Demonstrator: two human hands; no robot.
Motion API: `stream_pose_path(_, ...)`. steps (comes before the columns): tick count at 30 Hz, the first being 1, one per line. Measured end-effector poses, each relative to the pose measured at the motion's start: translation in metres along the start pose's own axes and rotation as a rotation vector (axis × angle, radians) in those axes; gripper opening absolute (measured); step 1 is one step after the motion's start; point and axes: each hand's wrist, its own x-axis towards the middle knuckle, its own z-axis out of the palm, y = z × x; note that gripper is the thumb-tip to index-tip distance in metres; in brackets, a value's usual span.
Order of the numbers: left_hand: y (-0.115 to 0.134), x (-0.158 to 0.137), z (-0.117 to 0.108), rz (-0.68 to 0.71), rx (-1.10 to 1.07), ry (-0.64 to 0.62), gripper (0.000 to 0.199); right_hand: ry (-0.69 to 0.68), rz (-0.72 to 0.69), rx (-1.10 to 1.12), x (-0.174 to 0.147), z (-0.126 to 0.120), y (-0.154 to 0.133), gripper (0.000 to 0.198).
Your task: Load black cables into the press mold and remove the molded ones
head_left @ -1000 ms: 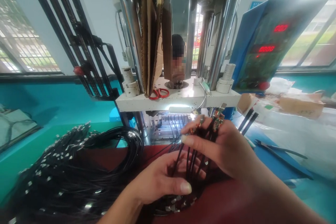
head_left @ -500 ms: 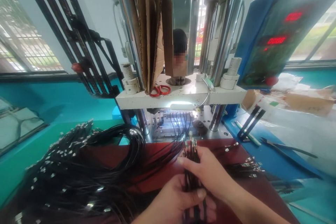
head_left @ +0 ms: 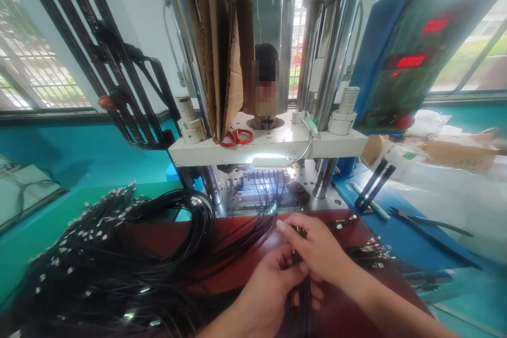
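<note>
Both hands are closed around one bundle of black cables over the dark red tabletop. My left hand wraps the bundle from the left, its thumb across the front. Just above it, my right hand closes over the top end of the same bundle, thumb and fingers together. The connector ends there are mostly hidden behind the right hand's fingers. Beyond the hands, several thin black cables run up into the lit metal mould of the press.
A large heap of black cables with silvery connectors covers the left side. More cable ends lie at right. Red-handled scissors rest on the white press plate. Pliers lie on the blue surface beneath the control box.
My right hand has closed over the connector ends that stood in view above it. My left hand has shifted slightly up, closer to the right. The whole view has moved a little.
</note>
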Motion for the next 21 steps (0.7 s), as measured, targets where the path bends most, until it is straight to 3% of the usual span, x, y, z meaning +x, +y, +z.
stream_pose_path(2, -0.001, 0.001, -0.001, -0.001, -0.005, 0.079, 0.023, -0.131, -0.020, -0.026, 0.002, -0.006, 0.003, 0.038)
stream_pose_path(4, -0.005, -0.001, -0.006, -0.109, -0.034, 0.105, 0.022, -0.196, -0.062, -0.160, 0.013, -0.015, 0.010, 0.042)
stream_pose_path(6, -0.009, -0.004, -0.012, -0.256, -0.046, 0.062, 0.025, -0.133, -0.103, -0.396, 0.031, -0.023, 0.021, 0.041)
stream_pose_path(8, -0.011, -0.006, -0.016, -0.317, -0.011, 0.030, 0.029, -0.057, -0.097, -0.552, 0.052, -0.024, 0.034, 0.029)
stream_pose_path(14, -0.011, -0.003, -0.013, -0.156, 0.028, 0.104, 0.025, -0.099, -0.030, -0.811, 0.083, -0.001, 0.054, 0.013)
stream_pose_path(17, -0.013, -0.004, -0.011, -0.113, 0.027, 0.115, 0.025, -0.123, -0.084, -0.893, 0.075, -0.002, 0.046, 0.013)
stream_pose_path(21, -0.012, -0.009, -0.012, -0.102, 0.052, 0.113, 0.025, -0.152, -0.123, -0.954, 0.047, -0.025, 0.029, 0.014)
